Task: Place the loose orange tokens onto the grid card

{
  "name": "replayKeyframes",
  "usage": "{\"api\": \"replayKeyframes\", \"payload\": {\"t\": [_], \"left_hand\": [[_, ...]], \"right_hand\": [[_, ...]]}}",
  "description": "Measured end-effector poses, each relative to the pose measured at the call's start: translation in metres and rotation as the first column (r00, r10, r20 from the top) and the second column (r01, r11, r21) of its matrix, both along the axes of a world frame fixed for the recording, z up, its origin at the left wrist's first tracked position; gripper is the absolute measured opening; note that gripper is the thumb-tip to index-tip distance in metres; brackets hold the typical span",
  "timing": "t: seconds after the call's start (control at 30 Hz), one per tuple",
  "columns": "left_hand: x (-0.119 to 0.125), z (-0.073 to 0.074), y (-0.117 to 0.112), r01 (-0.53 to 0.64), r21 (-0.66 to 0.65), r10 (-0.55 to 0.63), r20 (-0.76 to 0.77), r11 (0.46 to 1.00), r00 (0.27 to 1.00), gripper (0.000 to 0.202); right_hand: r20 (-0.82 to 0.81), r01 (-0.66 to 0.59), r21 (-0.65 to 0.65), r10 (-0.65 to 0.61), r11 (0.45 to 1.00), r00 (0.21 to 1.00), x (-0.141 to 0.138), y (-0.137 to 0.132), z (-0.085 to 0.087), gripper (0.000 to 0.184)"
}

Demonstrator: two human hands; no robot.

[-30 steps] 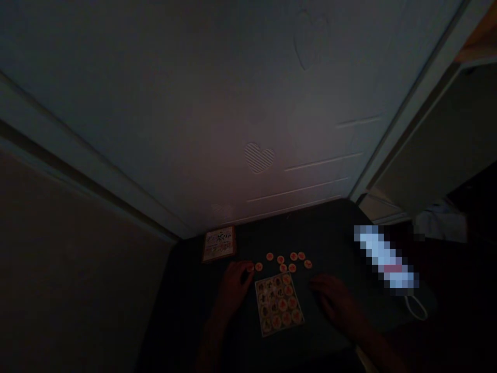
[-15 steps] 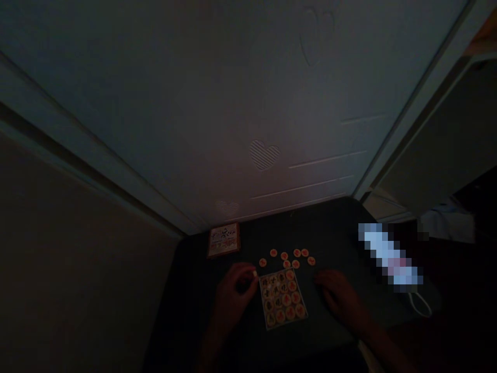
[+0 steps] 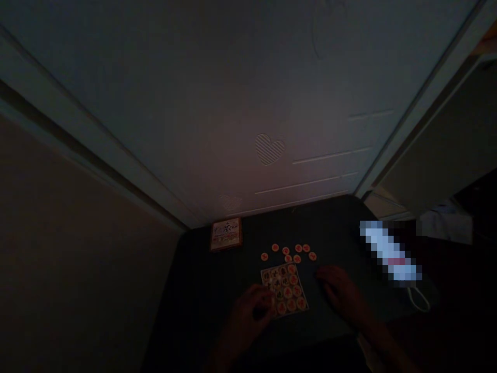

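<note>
Your left hand (image 3: 249, 310) bends over the left side of the box (image 3: 303, 286), fingers drawn narrow (too dark to tell if they hold anything); your right hand (image 3: 338, 290) lies beside it, loosely curled, grip hidden. Discs (image 3: 297, 259) beyond look light, hard, smooth: pinch their rims.

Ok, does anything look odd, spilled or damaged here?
One oddity: the bright patch at the right of the table is pixelated into blocks, so what it covers can't be identified. Otherwise nothing stands out: the loose discs lie flat beyond the tray, and I see no spill or damage, though it's dark.
</note>
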State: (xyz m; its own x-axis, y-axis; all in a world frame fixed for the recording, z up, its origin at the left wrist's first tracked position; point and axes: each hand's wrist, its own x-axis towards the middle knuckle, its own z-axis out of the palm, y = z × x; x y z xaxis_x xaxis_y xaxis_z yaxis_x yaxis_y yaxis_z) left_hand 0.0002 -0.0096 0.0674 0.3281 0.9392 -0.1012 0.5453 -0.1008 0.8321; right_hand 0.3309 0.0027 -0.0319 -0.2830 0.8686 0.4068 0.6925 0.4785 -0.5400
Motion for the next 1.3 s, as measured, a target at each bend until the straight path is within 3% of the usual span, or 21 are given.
{"api": "replayKeyframes", "payload": {"t": [0.13,0.37,0.57,0.7,0.83,1.1,1.3], "left_hand": [[0.001,-0.004,-0.005,0.008,-0.021,-0.009,-0.015,1.000,1.000,0.024],[0.001,-0.003,-0.008,0.061,0.020,-0.056,-0.173,0.998,0.983,0.026],[0.000,-0.002,-0.007,0.092,0.040,-0.083,-0.187,0.995,0.979,0.025],[-0.005,-0.005,-0.010,0.048,0.043,-0.038,-0.206,0.998,0.978,0.047],[-0.009,-0.013,-0.015,0.030,0.073,-0.016,-0.195,0.997,0.981,0.061],[-0.003,-0.042,-0.030,-0.101,0.018,0.103,-0.116,0.995,0.988,0.043],[-0.002,-0.047,-0.038,-0.138,0.029,0.140,-0.090,0.990,0.986,0.042]], "right_hand": [[-0.009,-0.007,-0.005,0.007,1.000,1.000,0.000,0.000,0.001,0.033],[-0.017,0.005,0.010,-0.005,1.000,1.000,0.000,-0.001,-0.001,0.033],[-0.020,0.008,0.021,-0.007,1.000,1.000,-0.001,-0.001,0.001,0.034],[-0.018,-0.003,-0.006,0.003,1.000,1.000,-0.001,0.000,0.002,0.034],[-0.025,-0.004,-0.014,0.003,1.000,1.000,-0.001,0.000,0.002,0.034],[-0.033,0.002,-0.010,-0.003,1.000,0.999,-0.001,-0.001,0.005,0.033],[-0.042,-0.004,-0.019,0.003,1.000,0.999,0.000,0.000,0.003,0.031]]}}
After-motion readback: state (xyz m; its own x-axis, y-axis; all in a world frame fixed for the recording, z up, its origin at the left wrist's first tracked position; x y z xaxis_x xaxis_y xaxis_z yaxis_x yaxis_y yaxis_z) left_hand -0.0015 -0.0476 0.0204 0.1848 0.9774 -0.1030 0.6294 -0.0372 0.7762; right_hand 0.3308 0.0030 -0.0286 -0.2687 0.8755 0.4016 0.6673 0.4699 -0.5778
